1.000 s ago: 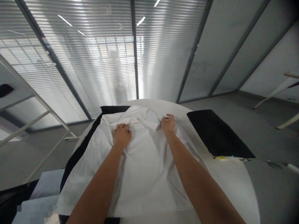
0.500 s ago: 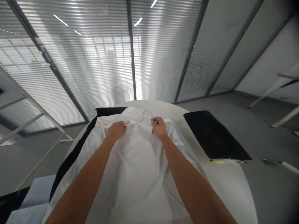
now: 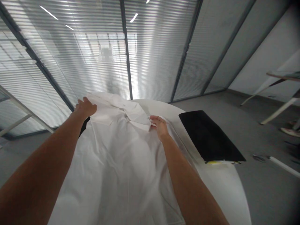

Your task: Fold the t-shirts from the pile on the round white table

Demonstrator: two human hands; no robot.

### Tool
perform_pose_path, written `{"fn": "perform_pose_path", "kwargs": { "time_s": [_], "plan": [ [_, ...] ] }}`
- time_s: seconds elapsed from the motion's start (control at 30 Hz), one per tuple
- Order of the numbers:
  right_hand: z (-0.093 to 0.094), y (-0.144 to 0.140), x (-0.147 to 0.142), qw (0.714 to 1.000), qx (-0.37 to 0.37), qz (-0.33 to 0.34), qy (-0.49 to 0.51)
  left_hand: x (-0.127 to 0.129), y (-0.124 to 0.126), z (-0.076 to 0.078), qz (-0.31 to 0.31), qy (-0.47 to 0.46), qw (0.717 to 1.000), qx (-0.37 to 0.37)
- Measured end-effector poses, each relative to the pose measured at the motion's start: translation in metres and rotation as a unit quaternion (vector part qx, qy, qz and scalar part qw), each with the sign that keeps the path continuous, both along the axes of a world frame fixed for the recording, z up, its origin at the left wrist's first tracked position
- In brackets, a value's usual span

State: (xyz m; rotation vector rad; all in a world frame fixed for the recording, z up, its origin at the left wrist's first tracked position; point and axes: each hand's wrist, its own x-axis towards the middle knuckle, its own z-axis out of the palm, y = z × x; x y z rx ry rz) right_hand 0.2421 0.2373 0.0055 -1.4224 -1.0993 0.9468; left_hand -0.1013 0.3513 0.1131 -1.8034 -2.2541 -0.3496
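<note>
Two hands [image 3: 86,107] [image 3: 160,125], white shirt [image 3: 117,162] covering table

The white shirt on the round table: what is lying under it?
Under the white cloth shirt a bare part of the round white table shows, and a dark sliver near the left hand. The rest is covered.

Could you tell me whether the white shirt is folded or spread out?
Mostly spread: the white shirt covers the table; only its top is lifted.
</note>
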Motion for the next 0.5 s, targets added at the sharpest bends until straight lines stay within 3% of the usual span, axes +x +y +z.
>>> {"fn": "perform_pose_path", "kwargs": {
  "time_s": [0.1, 0.2, 0.3, 0.37, 0.43, 0.5],
  "plan": [
    [-0.002, 0.001, -0.003, 0.992, 0.017, -0.025, -0.124, 0.015, -0.019, -0.015, -0.024, -0.005, 1.000, -0.014],
    [-0.005, 0.000, -0.009, 0.970, 0.077, -0.060, -0.224, 0.052, -0.050, -0.054, -0.102, 0.004, 0.994, -0.027],
    [-0.004, -0.007, -0.018, 0.930, 0.114, -0.109, -0.333, 0.082, -0.074, -0.094, -0.136, -0.005, 0.989, -0.057],
    [0.000, -0.014, -0.027, 0.902, 0.121, -0.131, -0.394, 0.091, -0.082, -0.112, -0.128, -0.011, 0.991, -0.035],
    [0.005, -0.020, -0.037, 0.887, 0.120, -0.088, -0.437, 0.091, -0.085, -0.119, -0.124, -0.017, 0.992, -0.019],
    [0.009, -0.025, -0.049, 0.871, 0.109, 0.012, -0.478, 0.087, -0.083, -0.120, -0.124, -0.023, 0.992, -0.012]
  ]
}}
